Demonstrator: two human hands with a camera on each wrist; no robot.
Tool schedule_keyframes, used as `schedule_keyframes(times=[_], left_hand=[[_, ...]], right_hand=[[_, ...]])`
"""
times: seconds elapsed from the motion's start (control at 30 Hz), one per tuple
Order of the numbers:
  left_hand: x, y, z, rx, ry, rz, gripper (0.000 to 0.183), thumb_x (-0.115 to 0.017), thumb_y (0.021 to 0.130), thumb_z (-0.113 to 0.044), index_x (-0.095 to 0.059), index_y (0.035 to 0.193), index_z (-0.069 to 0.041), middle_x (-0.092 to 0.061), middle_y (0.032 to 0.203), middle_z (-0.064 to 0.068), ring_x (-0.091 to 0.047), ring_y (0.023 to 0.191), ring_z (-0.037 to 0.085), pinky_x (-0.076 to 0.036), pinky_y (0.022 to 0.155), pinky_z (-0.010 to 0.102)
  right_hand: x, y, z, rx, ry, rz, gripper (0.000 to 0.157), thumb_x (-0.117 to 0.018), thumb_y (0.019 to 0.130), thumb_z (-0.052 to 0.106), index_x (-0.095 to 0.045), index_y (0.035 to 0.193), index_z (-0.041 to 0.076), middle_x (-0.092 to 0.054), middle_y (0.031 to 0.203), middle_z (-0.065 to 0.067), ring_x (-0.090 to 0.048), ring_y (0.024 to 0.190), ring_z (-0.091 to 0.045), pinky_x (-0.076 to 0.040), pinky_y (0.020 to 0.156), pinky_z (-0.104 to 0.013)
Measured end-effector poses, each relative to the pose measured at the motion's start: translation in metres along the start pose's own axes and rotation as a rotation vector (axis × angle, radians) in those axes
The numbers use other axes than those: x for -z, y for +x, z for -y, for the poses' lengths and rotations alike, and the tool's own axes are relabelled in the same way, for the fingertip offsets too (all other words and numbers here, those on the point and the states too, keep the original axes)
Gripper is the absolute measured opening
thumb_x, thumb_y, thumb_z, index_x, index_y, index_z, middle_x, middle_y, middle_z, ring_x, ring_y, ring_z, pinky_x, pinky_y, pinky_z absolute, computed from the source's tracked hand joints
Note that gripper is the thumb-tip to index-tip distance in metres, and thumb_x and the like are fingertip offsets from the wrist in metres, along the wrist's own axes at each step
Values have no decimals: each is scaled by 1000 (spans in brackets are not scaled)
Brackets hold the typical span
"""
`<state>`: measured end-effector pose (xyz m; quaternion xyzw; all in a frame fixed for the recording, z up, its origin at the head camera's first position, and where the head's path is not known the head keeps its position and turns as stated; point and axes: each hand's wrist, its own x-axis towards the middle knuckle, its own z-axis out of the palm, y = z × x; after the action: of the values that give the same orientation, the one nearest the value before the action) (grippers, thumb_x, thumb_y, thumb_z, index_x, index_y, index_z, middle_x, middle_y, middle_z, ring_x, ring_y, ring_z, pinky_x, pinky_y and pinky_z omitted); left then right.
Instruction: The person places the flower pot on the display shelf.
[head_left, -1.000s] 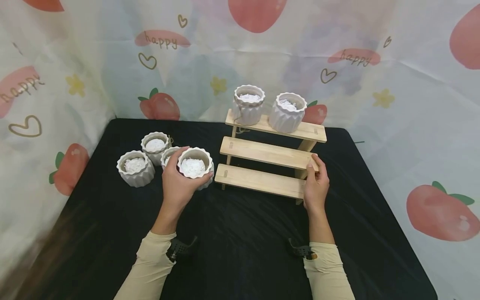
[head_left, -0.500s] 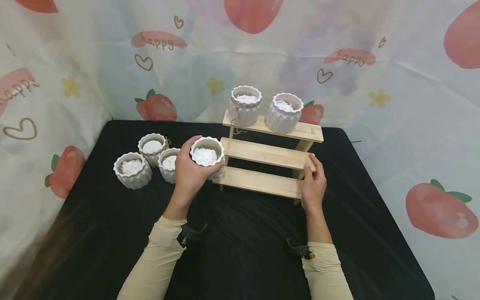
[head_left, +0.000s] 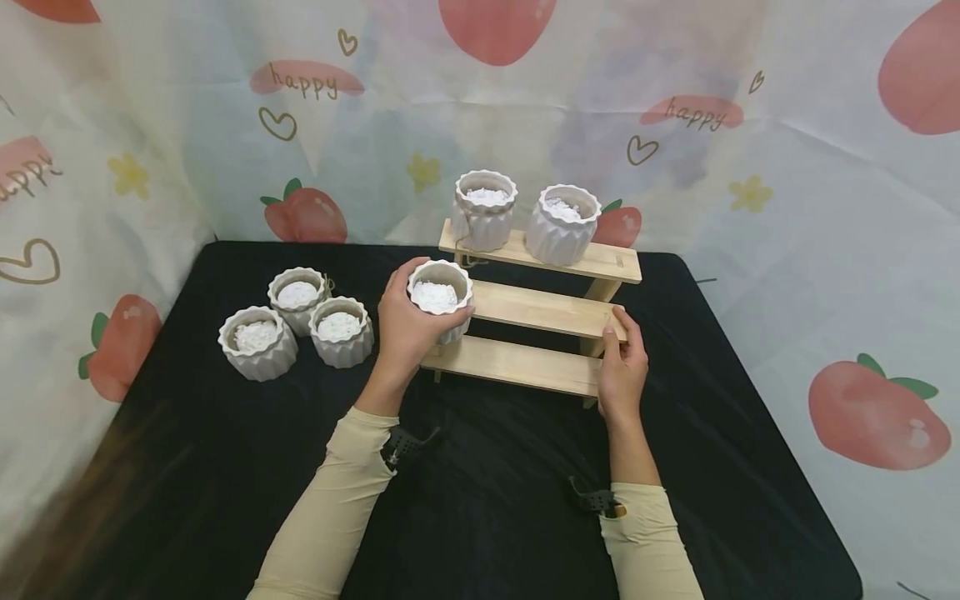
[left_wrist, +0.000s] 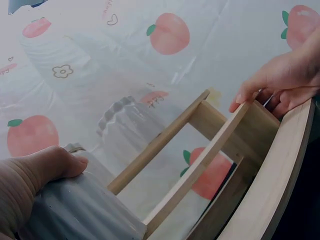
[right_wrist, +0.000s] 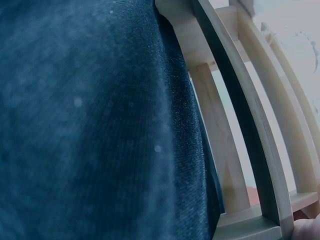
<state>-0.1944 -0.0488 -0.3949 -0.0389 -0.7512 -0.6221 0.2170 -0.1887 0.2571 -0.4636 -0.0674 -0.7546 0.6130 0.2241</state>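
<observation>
A white fluted pot (head_left: 455,330) with white filling is gripped by my left hand (head_left: 402,327), fingers on its far side and thumb across the front. It is upright at the left end of the wooden stand's middle tier (head_left: 540,308); whether its base touches the wood is hidden. My right hand (head_left: 624,367) pinches the right end of that same tier, thumb on top. In the left wrist view, the thumb lies on the held pot (left_wrist: 90,205), and the right-hand fingers (left_wrist: 247,90) hold the stand at far right.
Two similar pots, a left one (head_left: 482,232) and a right one (head_left: 561,240), stand on the top tier (head_left: 619,262). Left on the black cloth (head_left: 480,500) are three more, including the nearest pot (head_left: 258,362). A printed curtain (head_left: 420,100) rises behind.
My left hand has carried its pot rightward and away from me, from beside the other pots to the stand's middle tier. My right hand keeps its hold on the stand.
</observation>
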Motion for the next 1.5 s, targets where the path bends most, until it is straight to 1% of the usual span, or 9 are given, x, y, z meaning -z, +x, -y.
schedule_keyframes(times=[0.17,0.2,0.3,0.47,0.73,0.87,1.1,1.3,1.5], left_hand=[[-16,6,1,-19,2,8,86,-100,64,-14,-59,138,-1,-60,125,13,-58,111,25,-47,94,42],[-19,7,0,-22,2,10,86,-100,63,-14,-59,138,-1,-60,124,13,-57,111,25,-47,94,41],[-27,10,0,-33,6,11,85,-100,63,-14,-60,136,-1,-60,123,13,-58,110,25,-47,95,41],[-39,14,-1,-30,25,14,84,-100,64,-15,-60,136,-1,-60,122,13,-57,111,25,-46,95,39],[-54,17,-2,-41,25,14,84,-100,65,-17,-59,136,-2,-59,123,14,-57,111,26,-46,95,40],[-60,16,-3,-32,31,8,86,-100,64,-17,-57,137,-2,-58,124,14,-56,112,26,-46,95,41],[-70,16,-6,-6,68,-26,88,-100,64,-22,-55,137,-4,-56,129,14,-55,115,27,-43,96,42],[-77,15,-8,-6,43,-21,89,-100,65,-20,-53,138,-3,-52,130,16,-53,116,28,-43,98,39],[-85,14,-10,-5,18,1,88,-99,66,-18,-53,139,-3,-51,129,15,-54,115,26,-45,97,36]], right_hand=[[0,-10,28,-16,6,12,42,-50,110,17,-53,150,6,-41,161,-8,-48,134,-23,-39,106,-34],[0,-10,28,-18,6,12,42,-51,109,17,-53,150,6,-41,161,-7,-48,135,-23,-39,106,-35],[0,-7,20,-19,0,11,42,-52,110,18,-53,150,7,-41,161,-5,-48,134,-23,-40,105,-37],[1,3,-5,-3,7,3,42,-53,110,25,-55,150,17,-41,160,4,-45,138,-19,-38,109,-39],[1,3,-11,23,16,0,41,-54,109,27,-56,150,19,-41,160,3,-46,138,-19,-38,110,-38],[1,2,-5,7,16,3,41,-53,110,25,-55,150,16,-41,160,1,-45,138,-19,-38,109,-37],[-1,-10,25,-11,9,15,42,-50,110,17,-53,150,7,-41,160,-7,-48,136,-24,-39,108,-37],[-1,-11,28,-5,9,6,42,-49,110,19,-53,150,8,-42,160,-6,-49,133,-24,-40,106,-36],[-2,-12,30,4,9,9,42,-50,110,16,-52,150,5,-41,161,-9,-49,131,-25,-41,103,-37]])
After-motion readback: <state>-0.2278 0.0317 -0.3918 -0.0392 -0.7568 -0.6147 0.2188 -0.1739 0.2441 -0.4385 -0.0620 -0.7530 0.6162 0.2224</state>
